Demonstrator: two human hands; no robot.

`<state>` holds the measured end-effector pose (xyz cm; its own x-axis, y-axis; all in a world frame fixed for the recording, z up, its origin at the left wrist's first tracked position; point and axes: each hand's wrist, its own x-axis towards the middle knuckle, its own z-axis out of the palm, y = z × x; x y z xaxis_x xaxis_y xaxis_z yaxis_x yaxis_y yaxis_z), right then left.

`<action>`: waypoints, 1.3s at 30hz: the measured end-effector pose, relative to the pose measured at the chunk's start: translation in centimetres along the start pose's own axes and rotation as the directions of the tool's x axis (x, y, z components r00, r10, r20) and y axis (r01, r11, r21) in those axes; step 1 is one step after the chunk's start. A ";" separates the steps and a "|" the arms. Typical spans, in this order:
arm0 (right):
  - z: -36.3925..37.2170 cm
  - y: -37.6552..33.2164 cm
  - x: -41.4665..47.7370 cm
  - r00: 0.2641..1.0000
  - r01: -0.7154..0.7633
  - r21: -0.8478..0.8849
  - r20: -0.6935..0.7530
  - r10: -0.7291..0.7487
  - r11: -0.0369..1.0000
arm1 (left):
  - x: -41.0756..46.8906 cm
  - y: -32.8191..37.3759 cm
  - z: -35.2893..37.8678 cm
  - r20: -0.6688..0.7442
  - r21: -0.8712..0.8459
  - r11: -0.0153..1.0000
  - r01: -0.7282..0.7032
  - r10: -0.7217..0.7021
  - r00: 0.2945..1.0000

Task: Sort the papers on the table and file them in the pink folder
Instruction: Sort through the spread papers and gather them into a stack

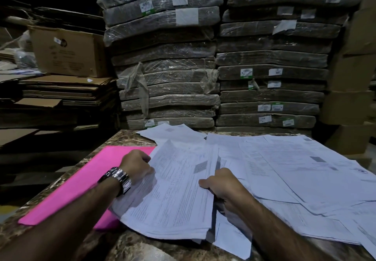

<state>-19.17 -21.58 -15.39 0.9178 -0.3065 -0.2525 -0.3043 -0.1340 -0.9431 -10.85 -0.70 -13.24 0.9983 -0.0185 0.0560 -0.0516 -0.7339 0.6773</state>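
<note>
A pink folder [77, 181] lies flat on the left part of the marble table [126, 138]. A stack of printed white papers [177, 191] rests in the middle, overlapping the folder's right edge. My left hand [136, 164], with a metal watch on the wrist, grips the stack's left edge with curled fingers. My right hand [220, 185] holds the stack's right edge, thumb on top and fingers beneath. More loose papers [301, 171] lie spread over the right half of the table.
Tall stacks of plastic-wrapped bundles [168, 73] stand right behind the table. Flattened cardboard and an open carton [67, 51] are piled at the left. Cardboard boxes [350, 98] rise at the far right. The room is dim.
</note>
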 end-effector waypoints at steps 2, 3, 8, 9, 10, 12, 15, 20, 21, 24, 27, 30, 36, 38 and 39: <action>-0.5 0.3 0.1 0.999 0.042 -0.116 -0.030 -0.045 0.992 | 0.4 0.6 0.9 0.007 0.035 0.999 -0.016 0.016 1.000; -0.7 0.4 0.1 0.997 0.059 -0.169 -0.042 -0.067 0.984 | 0.6 0.7 1.2 0.008 0.046 0.999 -0.021 0.021 1.000; -1.4 0.9 0.3 0.992 0.081 -0.367 -0.057 -0.109 0.927 | 1.3 1.0 1.9 0.013 0.145 0.988 -0.046 0.045 0.999; -1.2 1.0 0.3 0.992 0.078 -0.402 -0.056 -0.110 0.912 | 1.3 1.0 1.9 0.007 0.160 0.986 -0.043 0.042 0.999; -1.1 1.0 0.4 0.992 0.071 -0.438 -0.061 -0.109 0.896 | 1.4 1.0 2.0 0.004 0.173 0.984 -0.039 0.039 0.999; -0.8 1.0 0.6 0.992 0.049 -0.490 -0.075 -0.098 0.870 | 1.6 0.8 2.2 0.023 0.219 0.975 -0.041 0.037 0.999; -0.6 0.8 1.1 0.996 0.025 -0.500 -0.062 -0.064 0.865 | 1.6 0.8 2.5 0.079 0.286 0.957 -0.051 0.030 0.996; -1.3 -0.2 0.6 1.000 0.029 -0.360 -0.001 -0.032 0.932 | 2.0 1.3 2.4 0.156 0.318 0.947 -0.043 -0.007 0.988; -1.7 -0.4 0.4 0.999 0.032 -0.286 0.009 -0.030 0.958 | 2.1 1.3 2.5 0.162 0.320 0.947 -0.044 -0.009 0.987; -2.3 -0.5 -0.2 0.999 0.011 -0.068 0.043 -0.008 0.998 | 2.2 1.1 2.4 0.177 0.329 0.942 -0.064 0.005 0.984; -2.2 -0.7 -0.4 0.997 0.008 0.054 0.070 -0.012 0.998 | 2.3 0.9 2.4 0.199 0.328 0.942 -0.075 0.009 0.980; -2.0 -0.7 -0.4 0.998 -0.006 0.178 0.069 -0.006 0.984 | 2.3 0.6 2.2 0.207 0.278 0.959 -0.056 -0.003 0.978; -0.8 0.7 0.5 0.997 0.073 0.358 -0.037 -0.064 0.931 | 2.5 -0.4 1.9 0.223 0.124 0.992 0.004 -0.032 0.974; -0.6 1.0 0.7 0.992 0.123 0.364 -0.078 -0.102 0.923 | 2.5 -0.5 1.7 0.231 0.125 0.992 -0.010 -0.019 0.973; -0.6 1.0 0.7 0.990 0.141 0.352 -0.078 -0.121 0.925 | 2.5 -0.5 1.7 0.241 0.127 0.992 -0.019 -0.012 0.971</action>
<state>-18.96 -22.46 -16.43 0.9250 -0.3608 -0.1191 -0.0625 0.1647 -0.9844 -8.32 -1.54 -14.67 0.9764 -0.1726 -0.1301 -0.0670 -0.8138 0.5773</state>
